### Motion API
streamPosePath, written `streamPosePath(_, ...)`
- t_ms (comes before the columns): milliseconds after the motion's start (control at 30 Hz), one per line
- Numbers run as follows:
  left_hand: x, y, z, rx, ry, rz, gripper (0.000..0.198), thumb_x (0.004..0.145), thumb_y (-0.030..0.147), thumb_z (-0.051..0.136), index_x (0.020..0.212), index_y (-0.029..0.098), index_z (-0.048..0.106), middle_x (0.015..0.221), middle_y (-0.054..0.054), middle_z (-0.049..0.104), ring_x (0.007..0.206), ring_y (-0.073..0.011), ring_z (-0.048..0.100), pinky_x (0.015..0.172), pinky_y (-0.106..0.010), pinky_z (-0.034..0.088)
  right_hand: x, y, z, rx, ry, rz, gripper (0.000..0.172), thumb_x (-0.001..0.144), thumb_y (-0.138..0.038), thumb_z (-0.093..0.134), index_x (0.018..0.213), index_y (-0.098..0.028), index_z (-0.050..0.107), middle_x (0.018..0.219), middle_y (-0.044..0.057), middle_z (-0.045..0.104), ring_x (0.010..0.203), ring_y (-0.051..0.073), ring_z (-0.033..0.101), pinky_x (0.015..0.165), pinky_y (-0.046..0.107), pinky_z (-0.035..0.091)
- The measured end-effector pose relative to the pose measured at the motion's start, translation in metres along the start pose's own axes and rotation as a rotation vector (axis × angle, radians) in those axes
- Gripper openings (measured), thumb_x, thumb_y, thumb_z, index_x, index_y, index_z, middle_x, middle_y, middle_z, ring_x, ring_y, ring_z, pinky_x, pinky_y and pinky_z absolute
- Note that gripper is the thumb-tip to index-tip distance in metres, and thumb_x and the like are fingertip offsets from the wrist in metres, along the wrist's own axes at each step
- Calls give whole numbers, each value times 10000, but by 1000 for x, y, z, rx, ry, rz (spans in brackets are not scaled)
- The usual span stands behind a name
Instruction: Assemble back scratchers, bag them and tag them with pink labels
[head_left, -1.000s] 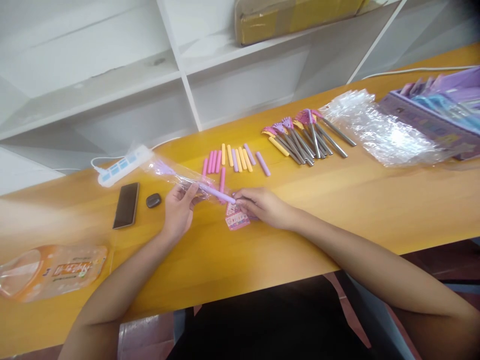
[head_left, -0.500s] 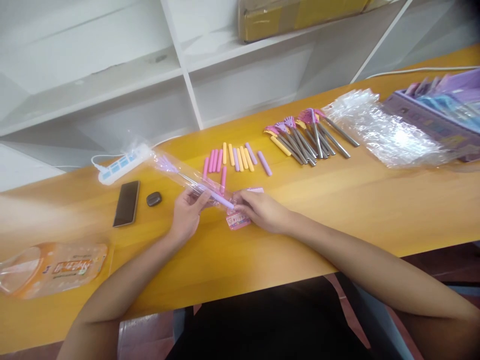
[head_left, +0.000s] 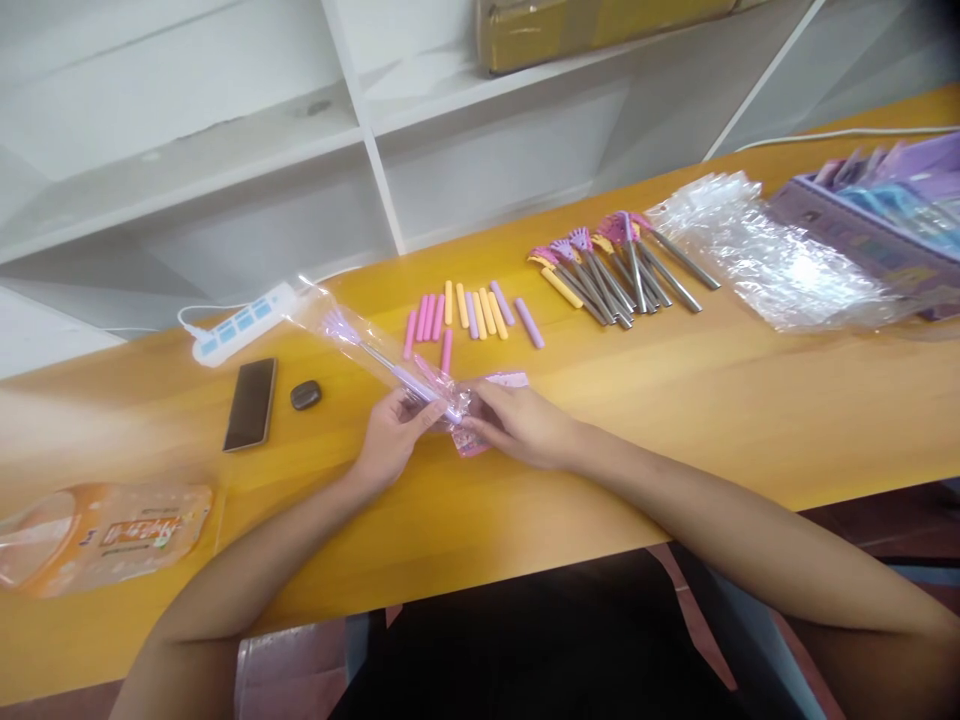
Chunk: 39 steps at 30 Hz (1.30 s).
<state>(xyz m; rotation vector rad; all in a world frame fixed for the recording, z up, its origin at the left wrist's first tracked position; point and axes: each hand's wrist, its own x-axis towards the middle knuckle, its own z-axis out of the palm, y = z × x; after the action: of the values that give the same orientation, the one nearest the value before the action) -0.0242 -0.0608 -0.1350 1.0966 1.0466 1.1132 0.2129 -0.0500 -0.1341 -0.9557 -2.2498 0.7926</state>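
A purple back scratcher (head_left: pixel 379 357) with a hand-shaped head and a thin metal shaft lies slantwise inside a clear plastic bag (head_left: pixel 306 312). My left hand (head_left: pixel 391 436) is closed around the bag and the scratcher's handle, thumb on top. At the handle's end, my right hand (head_left: pixel 531 428) pinches the crumpled plastic beside my left fingertips. Beneath the right fingers shows a pink printed card (head_left: pixel 511 380), partly hidden. Just beyond the hands lie loose pink handles (head_left: pixel 429 318), yellow handles (head_left: pixel 487 313) and purple handles (head_left: pixel 529 323).
Metal back scratcher rods (head_left: pixel 607 275) with coloured heads lie in a pile, with clear bags (head_left: pixel 780 260) and a purple box (head_left: pixel 847 235) to their right. On the left are a power strip (head_left: pixel 244 328), a phone (head_left: pixel 250 405), a black case (head_left: pixel 306 395) and an orange-labelled bottle (head_left: pixel 105 540).
My left hand has slid right along the bag, closer to my right hand. The bag's far end has shifted slightly right, and the plastic by the right fingers is more bunched.
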Motion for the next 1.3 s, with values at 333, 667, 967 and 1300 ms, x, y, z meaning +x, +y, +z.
streamPosePath(333, 19, -2, -8, -91, 39, 52, 469, 807, 498, 944, 1089, 207, 708, 784, 25, 703, 617, -119, 643, 525, -227, 534, -2, 2, -7, 49, -15, -93, 694, 962, -467, 829, 1517, -214, 498, 1150, 82, 707, 817, 173, 665, 735, 300, 516)
streamPosePath(667, 20, -9, -10, 103, -107, 48, 465, 857, 535, 890, 1100, 191, 692, 939, -37, 768, 690, -147, 674, 604, -262, 568, -3, 7, -1, -177, 175, -341, 209, 1132, -360, 580, 1150, -229, 743, 1147, 88, 626, 895, 156, 631, 724, 286, 513)
streamPosePath(967, 14, -10, -15, 197, -276, 44, 404, 947, 575, 792, 1104, 205, 747, 881, -27, 745, 710, -157, 665, 674, -275, 567, 2, 6, -2, -158, 182, -329, 181, 1137, -332, 577, 1112, -220, 717, 1060, 59, 752, 896, 166, 703, 766, 310, 539)
streamPosePath(1300, 12, -14, -19, 180, -380, 6, 632, 789, 312, 973, 1353, 242, 695, 1197, -93, 808, 1046, -227, 788, 939, -333, 629, 1, 6, 2, -92, 221, -273, 176, 1126, -363, 604, 1160, -217, 695, 1106, 68, 762, 905, 170, 713, 770, 301, 529)
